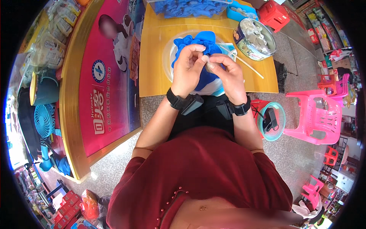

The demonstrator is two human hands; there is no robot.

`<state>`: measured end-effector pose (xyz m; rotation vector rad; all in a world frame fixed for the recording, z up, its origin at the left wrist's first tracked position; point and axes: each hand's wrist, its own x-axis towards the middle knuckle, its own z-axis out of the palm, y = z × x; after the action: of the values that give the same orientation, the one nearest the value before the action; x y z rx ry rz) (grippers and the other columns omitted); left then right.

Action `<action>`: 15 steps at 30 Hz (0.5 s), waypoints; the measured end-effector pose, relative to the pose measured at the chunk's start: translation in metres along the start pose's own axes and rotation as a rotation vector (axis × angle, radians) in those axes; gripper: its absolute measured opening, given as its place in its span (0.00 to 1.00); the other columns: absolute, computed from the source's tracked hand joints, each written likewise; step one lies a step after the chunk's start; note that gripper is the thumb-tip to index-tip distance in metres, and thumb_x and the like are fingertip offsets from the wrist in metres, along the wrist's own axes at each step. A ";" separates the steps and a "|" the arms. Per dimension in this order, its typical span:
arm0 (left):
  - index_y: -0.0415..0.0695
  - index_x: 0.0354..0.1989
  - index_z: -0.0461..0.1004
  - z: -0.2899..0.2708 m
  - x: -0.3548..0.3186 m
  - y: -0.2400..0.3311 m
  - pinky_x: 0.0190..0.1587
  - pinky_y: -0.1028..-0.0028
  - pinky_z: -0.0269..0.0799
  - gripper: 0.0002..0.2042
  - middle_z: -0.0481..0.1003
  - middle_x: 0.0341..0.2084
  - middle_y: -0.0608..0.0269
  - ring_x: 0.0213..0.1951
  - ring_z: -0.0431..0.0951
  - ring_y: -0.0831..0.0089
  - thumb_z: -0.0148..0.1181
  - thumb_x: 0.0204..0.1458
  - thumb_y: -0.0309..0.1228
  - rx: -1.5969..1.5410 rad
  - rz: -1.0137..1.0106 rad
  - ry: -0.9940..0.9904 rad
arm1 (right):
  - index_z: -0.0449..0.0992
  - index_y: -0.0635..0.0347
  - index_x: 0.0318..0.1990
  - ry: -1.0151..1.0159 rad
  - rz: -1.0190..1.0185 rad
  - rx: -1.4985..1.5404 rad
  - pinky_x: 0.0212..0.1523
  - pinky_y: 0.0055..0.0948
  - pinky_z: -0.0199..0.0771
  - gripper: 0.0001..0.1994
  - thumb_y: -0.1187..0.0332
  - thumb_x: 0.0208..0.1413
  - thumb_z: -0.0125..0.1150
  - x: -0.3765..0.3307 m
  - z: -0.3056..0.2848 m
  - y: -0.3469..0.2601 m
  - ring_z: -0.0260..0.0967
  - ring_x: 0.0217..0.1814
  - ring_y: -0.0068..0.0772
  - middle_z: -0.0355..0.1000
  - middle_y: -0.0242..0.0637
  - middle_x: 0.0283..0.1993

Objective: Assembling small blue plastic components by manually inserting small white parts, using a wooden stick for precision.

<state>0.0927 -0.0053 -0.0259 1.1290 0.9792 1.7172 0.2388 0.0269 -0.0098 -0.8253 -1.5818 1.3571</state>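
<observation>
My left hand and my right hand meet above a round pale basin on the yellow table. Thumbs and fingertips of both are pinched together, almost touching. Something small and pale seems to be between them, too hidden by the fingers to name. Right beneath and behind the fingers lies a heap of crumpled blue, fabric-like pieces in the basin. Thin pale sticks rest slantwise over the basin's right side. Both wrists wear black bands with small dark devices.
A round tin of greyish-white pieces stands right of the basin. Behind are a clear bin of blue pieces and a blue tray. A pink-sided counter borders the left. A teal basket and pink chair stand right.
</observation>
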 end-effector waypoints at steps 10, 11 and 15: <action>0.42 0.46 0.71 0.012 -0.008 0.019 0.36 0.80 0.70 0.12 0.72 0.29 0.68 0.31 0.72 0.82 0.59 0.53 0.18 0.373 0.145 -0.102 | 0.75 0.64 0.43 0.214 0.070 0.076 0.33 0.21 0.73 0.09 0.77 0.55 0.56 0.001 0.008 0.000 0.69 0.36 0.18 0.73 0.31 0.35; 0.42 0.46 0.71 0.014 -0.009 0.018 0.36 0.80 0.70 0.12 0.72 0.29 0.68 0.31 0.72 0.82 0.59 0.53 0.18 0.373 0.145 -0.103 | 0.74 0.65 0.42 0.207 0.070 -0.041 0.33 0.21 0.72 0.08 0.78 0.54 0.55 0.001 0.003 0.003 0.69 0.34 0.18 0.72 0.31 0.34; 0.42 0.46 0.71 0.013 -0.008 0.007 0.38 0.79 0.71 0.13 0.72 0.30 0.68 0.33 0.72 0.81 0.60 0.53 0.19 0.304 0.112 -0.152 | 0.73 0.66 0.40 0.171 0.120 -0.032 0.30 0.20 0.71 0.07 0.78 0.53 0.56 -0.003 -0.001 0.009 0.69 0.30 0.17 0.72 0.32 0.31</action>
<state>0.1049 -0.0132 -0.0177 1.5119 1.1243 1.5761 0.2406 0.0269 -0.0191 -1.0422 -1.4432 1.3107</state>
